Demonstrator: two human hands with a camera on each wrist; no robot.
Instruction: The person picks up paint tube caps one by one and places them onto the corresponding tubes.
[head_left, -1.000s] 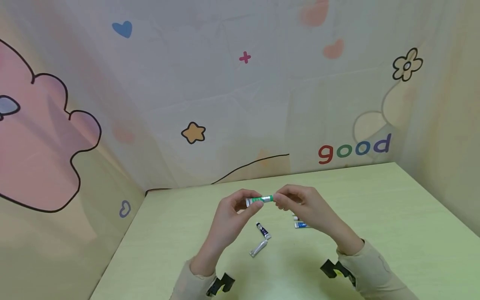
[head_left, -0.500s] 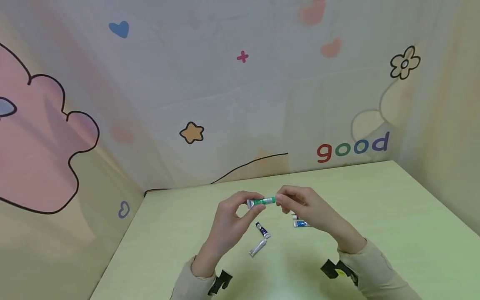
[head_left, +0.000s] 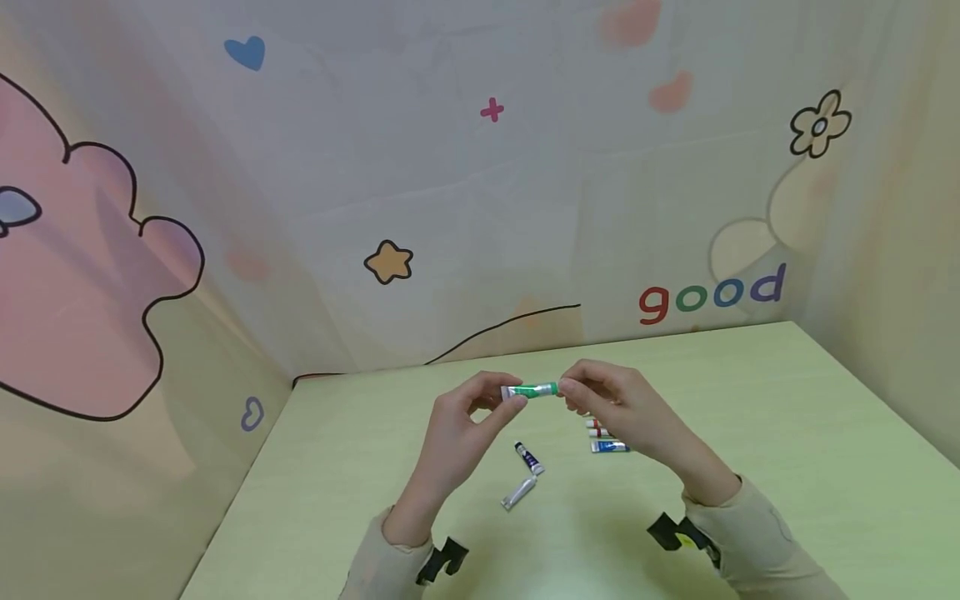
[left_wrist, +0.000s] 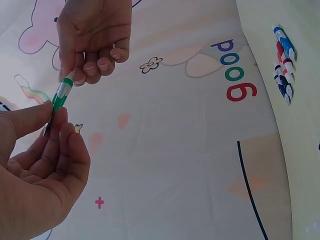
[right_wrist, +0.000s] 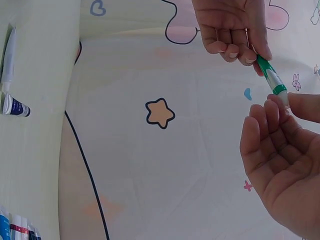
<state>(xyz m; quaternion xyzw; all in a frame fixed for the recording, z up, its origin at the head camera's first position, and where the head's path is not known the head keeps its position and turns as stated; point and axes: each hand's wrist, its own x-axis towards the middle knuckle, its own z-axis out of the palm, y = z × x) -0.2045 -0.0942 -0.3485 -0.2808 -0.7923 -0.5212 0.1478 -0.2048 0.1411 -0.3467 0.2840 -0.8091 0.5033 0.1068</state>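
Both hands meet on a small green-and-silver paint tube (head_left: 534, 390), held up over the table. My left hand (head_left: 465, 433) pinches its flat crimped end between thumb and fingers. At the other end, my right hand (head_left: 626, 408) pinches the white cap (right_wrist: 283, 97), which sits against the tube's green band. In the left wrist view the same paint tube (left_wrist: 61, 95) slants between the two hands. Below them on the table lie a dark purple paint tube (head_left: 528, 457) and a silver paint tube (head_left: 519, 492), end to end.
Near the right hand, a blue paint tube (head_left: 611, 447) and red-banded paint tubes (head_left: 600, 432) lie side by side, partly behind the hand. More dark tubes (left_wrist: 282, 85) show beside them in the left wrist view. A printed curtain (head_left: 465, 208) hangs behind the pale green table (head_left: 750, 400).
Both hands have shifted slightly up and to the right with the green tube. More of the red-banded and blue tubes now shows beside the right hand.
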